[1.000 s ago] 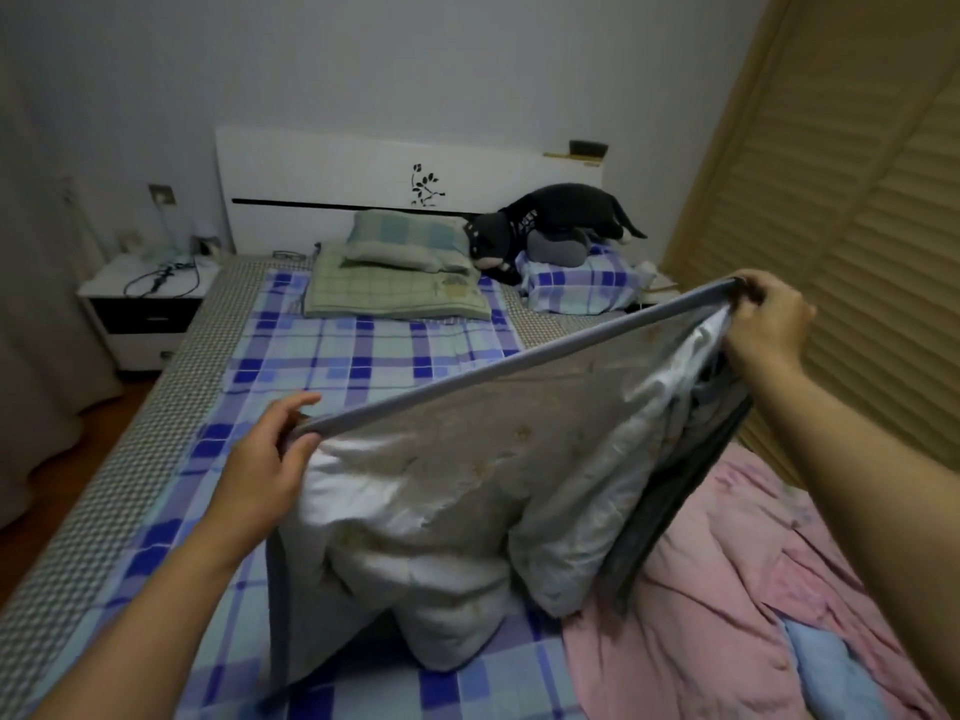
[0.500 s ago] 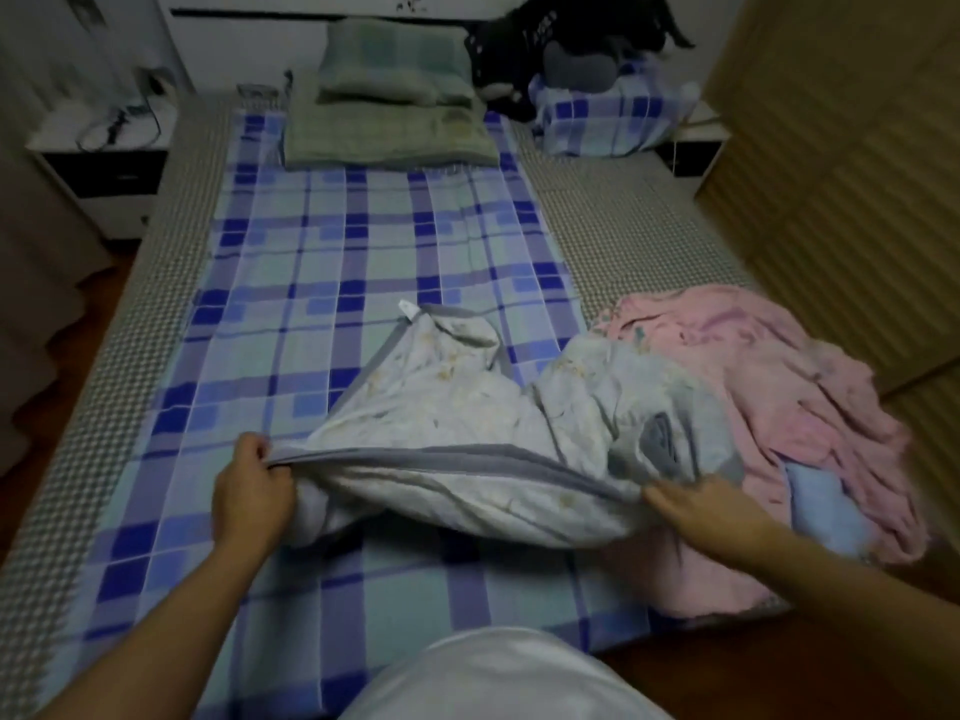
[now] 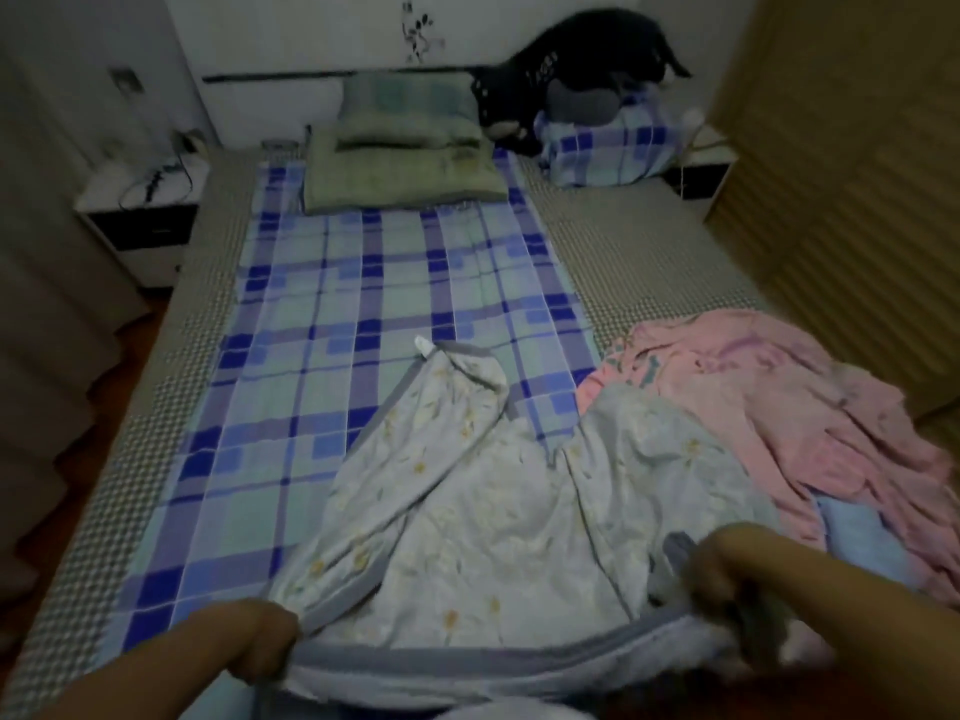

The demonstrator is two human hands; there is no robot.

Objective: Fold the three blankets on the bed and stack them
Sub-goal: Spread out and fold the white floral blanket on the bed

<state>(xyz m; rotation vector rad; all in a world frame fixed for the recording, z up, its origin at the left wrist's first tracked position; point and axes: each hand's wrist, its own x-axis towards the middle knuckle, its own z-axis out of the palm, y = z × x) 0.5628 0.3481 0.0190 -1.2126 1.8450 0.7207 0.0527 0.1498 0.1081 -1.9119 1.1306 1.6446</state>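
A pale floral blanket with a grey border lies spread and crumpled across the near part of the bed. My left hand grips its grey edge at the near left. My right hand grips the same edge at the near right. A pink blanket lies in a heap on the right side of the bed, partly under the floral one. A light blue blanket shows from under the pink heap, just past my right wrist.
A blue checked sheet covers the bed. Green pillows, a checked pillow and a black plush animal sit at the headboard. A nightstand stands at the left. Slatted wardrobe doors line the right side.
The floral blanket, held up in the air a second ago, now lies on the bed. Both hands have pulled its grey edge toward me, spreading it flatter.
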